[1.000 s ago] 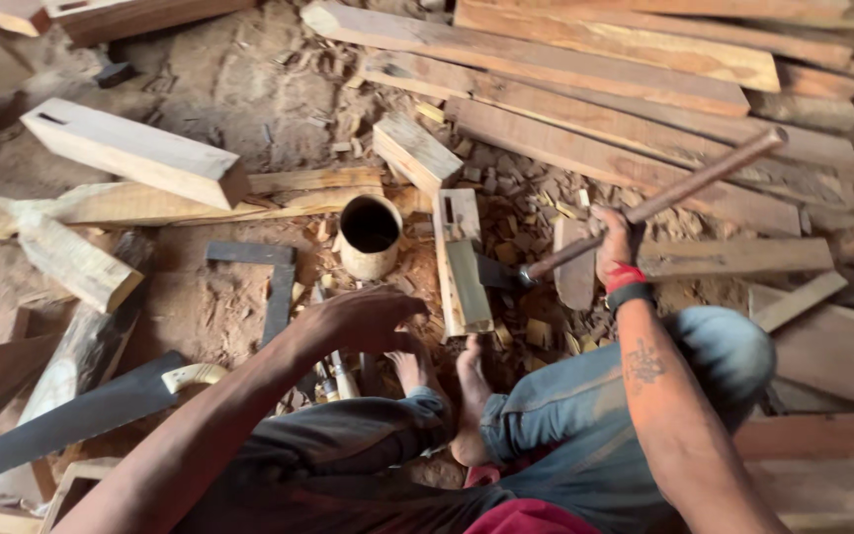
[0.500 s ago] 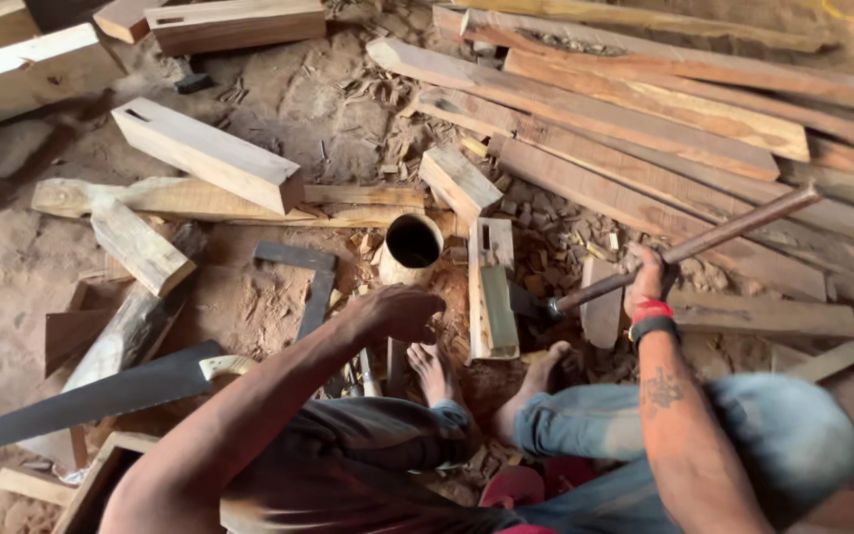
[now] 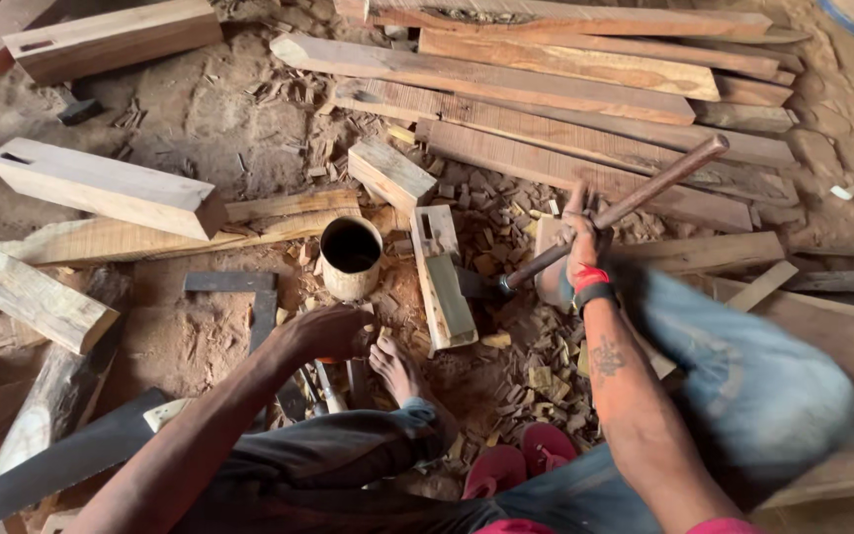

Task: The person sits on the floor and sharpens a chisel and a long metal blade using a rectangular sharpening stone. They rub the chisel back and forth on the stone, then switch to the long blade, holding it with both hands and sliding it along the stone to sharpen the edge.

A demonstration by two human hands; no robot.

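My right hand [image 3: 581, 244] grips the long brown handle of a hammer [image 3: 635, 203], whose dark head rests low against the right side of a short wooden block [image 3: 444, 275] with a rectangular mortise near its far end. My left hand [image 3: 323, 332] hangs over the ground beside my bare foot [image 3: 397, 368], just below a round wooden cup [image 3: 350, 257]; its fingers curl down over a few tools [image 3: 323, 381] lying there, and I cannot see whether they hold one. A red and black band sits on my right wrist.
Long planks [image 3: 546, 89] lie stacked across the top. Thick mortised beams [image 3: 101, 188] lie at left, a metal square [image 3: 249, 297] is on the dirt, a saw blade [image 3: 51, 460] at lower left. Wood chips [image 3: 506, 213] litter the ground. Red sandals [image 3: 516, 470] lie near my legs.
My left hand has dropped from mid-air down to the tools by my foot. The hammer handle has tilted up a little, its head staying by the block. My view has moved closer.
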